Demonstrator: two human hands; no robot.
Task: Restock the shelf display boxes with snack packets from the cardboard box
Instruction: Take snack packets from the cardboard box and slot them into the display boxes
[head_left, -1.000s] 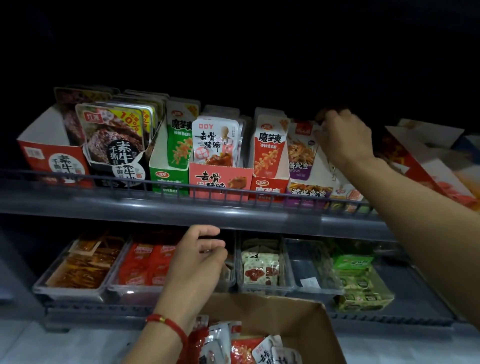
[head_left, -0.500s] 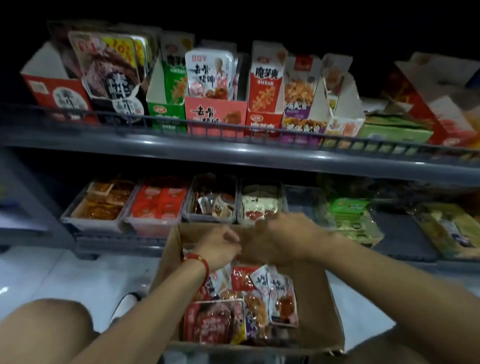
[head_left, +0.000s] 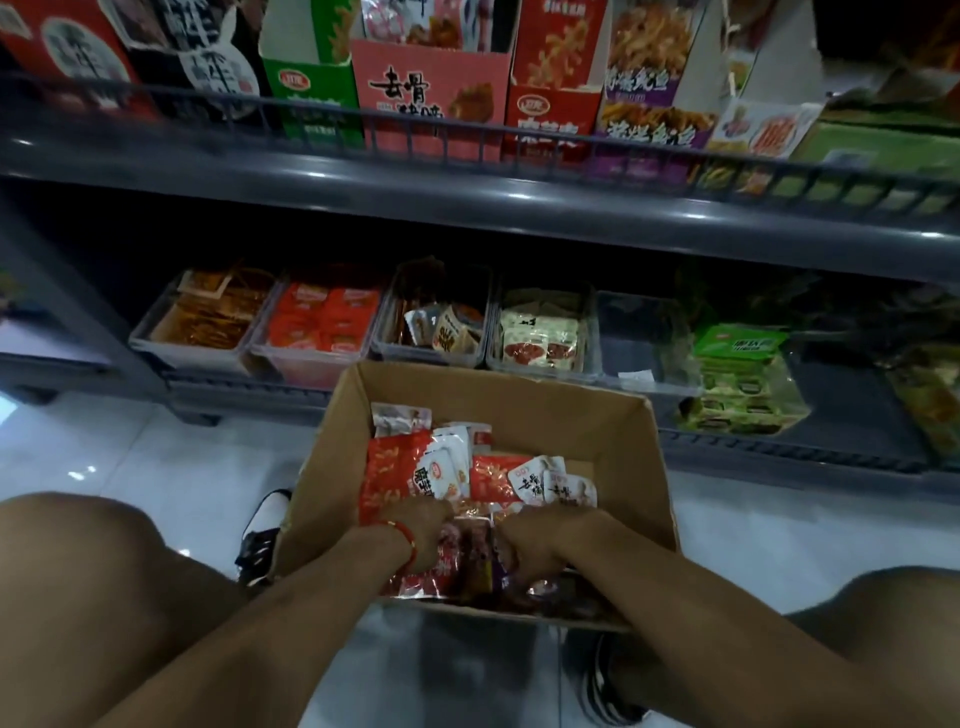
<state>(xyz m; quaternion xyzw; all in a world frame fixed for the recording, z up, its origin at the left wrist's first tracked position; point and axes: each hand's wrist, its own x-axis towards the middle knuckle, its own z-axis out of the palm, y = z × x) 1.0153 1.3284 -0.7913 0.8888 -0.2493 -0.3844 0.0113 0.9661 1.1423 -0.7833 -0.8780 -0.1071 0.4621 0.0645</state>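
head view: the fingertips of both hands are buried among the packets, so it is hard to tell what each one grasps. the display boxes (head_left: 431, 93) on the upper shelf (head_left: 467, 197) are cut off by the top edge, and the right end of the lower shelf is dark and blurred.

the left hand (head_left: 423, 530), with a red string bracelet (head_left: 402, 535) at the wrist, reaches down into the near part of the cardboard box (head_left: 634, 467), fingers curled into the pile of snack packets (head_left: 467, 478). the right hand (head_left: 535, 540) is just beside it, knuckles up, fingers also curled down into dark red and purple packets at the near wall; whether either hand actually pinches a packet cannot be told. both forearms come in from the bottom edge between two bare knees.

the cardboard box sits open on the pale floor (head_left: 130, 452) in front of the lower shelf, holding red and white packets. behind it stand clear bins (head_left: 208, 343) with orange, red, white and cream packets; one bin (head_left: 644, 338) holds only a small slip. green packs (head_left: 737, 374) lie to its right. a shoe (head_left: 262, 530) shows beside the box.
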